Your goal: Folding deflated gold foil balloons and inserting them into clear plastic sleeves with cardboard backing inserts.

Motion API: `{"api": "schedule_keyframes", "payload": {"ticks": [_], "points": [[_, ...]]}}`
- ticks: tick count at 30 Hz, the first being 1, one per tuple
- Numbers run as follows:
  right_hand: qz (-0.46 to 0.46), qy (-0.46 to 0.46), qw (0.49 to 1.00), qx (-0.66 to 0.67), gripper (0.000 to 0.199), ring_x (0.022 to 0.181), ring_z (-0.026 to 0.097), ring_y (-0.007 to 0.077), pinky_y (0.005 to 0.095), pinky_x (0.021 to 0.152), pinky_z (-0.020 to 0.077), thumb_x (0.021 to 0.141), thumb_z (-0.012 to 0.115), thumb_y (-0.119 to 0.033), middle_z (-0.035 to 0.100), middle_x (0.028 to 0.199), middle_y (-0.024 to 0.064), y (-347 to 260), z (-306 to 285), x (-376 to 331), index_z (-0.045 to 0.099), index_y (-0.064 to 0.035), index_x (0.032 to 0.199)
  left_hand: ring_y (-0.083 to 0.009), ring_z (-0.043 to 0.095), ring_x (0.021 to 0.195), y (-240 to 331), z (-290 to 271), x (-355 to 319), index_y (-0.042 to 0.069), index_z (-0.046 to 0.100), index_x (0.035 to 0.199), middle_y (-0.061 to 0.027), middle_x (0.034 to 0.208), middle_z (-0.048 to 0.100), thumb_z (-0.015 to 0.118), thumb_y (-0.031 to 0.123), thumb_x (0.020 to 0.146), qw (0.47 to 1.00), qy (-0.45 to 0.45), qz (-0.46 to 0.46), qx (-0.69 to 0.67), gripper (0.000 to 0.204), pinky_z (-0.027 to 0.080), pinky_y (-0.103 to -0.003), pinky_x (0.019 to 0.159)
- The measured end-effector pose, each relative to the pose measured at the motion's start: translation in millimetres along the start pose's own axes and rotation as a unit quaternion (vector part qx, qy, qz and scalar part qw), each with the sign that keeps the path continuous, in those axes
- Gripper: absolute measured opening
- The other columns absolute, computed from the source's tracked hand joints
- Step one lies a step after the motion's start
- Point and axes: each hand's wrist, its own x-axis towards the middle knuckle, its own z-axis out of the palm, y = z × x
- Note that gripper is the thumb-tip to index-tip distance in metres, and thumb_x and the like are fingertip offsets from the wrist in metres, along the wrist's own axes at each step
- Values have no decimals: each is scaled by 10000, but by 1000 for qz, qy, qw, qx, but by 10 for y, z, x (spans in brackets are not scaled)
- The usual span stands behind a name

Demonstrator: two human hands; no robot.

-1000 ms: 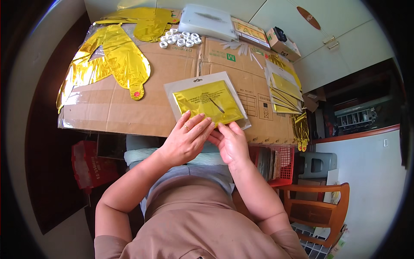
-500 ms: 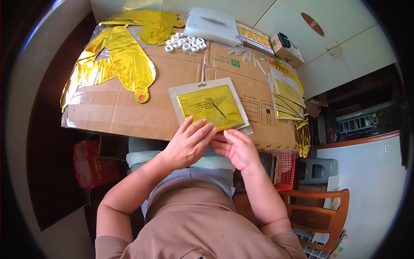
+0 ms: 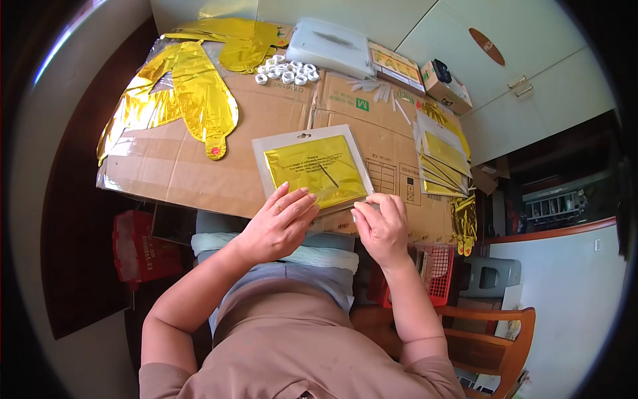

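Note:
A clear flat packet with a folded gold foil balloon inside (image 3: 312,169) lies on the cardboard-covered table (image 3: 173,173) right in front of me. My left hand (image 3: 279,223) rests flat with spread fingers on the packet's near edge. My right hand (image 3: 380,225) pinches the packet's near right corner between thumb and fingers.
Loose gold foil balloons (image 3: 186,93) lie at the far left. Several small white rolls (image 3: 287,70) and a white plastic box (image 3: 332,46) sit at the back. A stack of filled packets (image 3: 442,159) is at the right. A red basket (image 3: 435,272) and a wooden chair (image 3: 492,332) stand lower right.
The packet has shifted slightly away from me on the cardboard. My right hand slid from its near middle edge to the near right corner and now pinches it.

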Motion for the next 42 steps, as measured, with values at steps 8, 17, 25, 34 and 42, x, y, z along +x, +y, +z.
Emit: {"api": "schedule_keyframes", "payload": {"ticks": [8, 17, 25, 34, 42], "points": [[-1, 17, 999, 32, 444, 1187, 605, 340, 464, 1027, 479, 771, 807, -91, 627, 1190, 130, 321, 196, -167, 648, -58, 1184, -311, 579, 1266, 5, -76, 5, 40, 709, 1119, -129, 1297, 606, 683, 100, 783, 997, -38, 9, 72, 343, 410, -562, 1114], [-175, -59, 983, -18, 233, 1078, 673, 329, 423, 925, 547, 850, 674, -72, 698, 1145, 170, 579, 170, 60, 700, -5, 1071, -311, 601, 1263, -86, -86, -66, 52, 680, 1125, -120, 1280, 646, 695, 35, 802, 998, -54, 21, 25, 324, 393, -535, 1144], [-196, -88, 977, -11, 271, 1092, 675, 326, 417, 920, 550, 850, 665, -83, 693, 1173, 173, 664, 184, -18, 704, -6, 1107, -308, 600, 1267, -111, -131, -92, 72, 645, 1132, -122, 1251, 660, 721, 74, 828, 998, -58, 7, -7, 313, 391, -529, 1150], [-148, -80, 985, 37, 271, 1071, 686, 309, 410, 912, 561, 828, 719, -91, 705, 1154, 142, 659, 163, -9, 721, -44, 1095, -342, 592, 1227, 24, -146, 321, 76, 654, 1139, -119, 1199, 640, 775, 128, 797, 993, -73, -90, -31, 367, 425, -526, 1104], [199, -54, 965, 165, 215, 960, 716, 318, 410, 825, 581, 880, 738, -172, 729, 1043, 185, 1237, 155, 679, 733, -14, 1024, -330, 558, 1268, -36, 54, 380, 76, 625, 1132, -122, 1209, 603, 762, 159, 796, 994, -85, -56, -28, 372, 405, -525, 1117]]}}
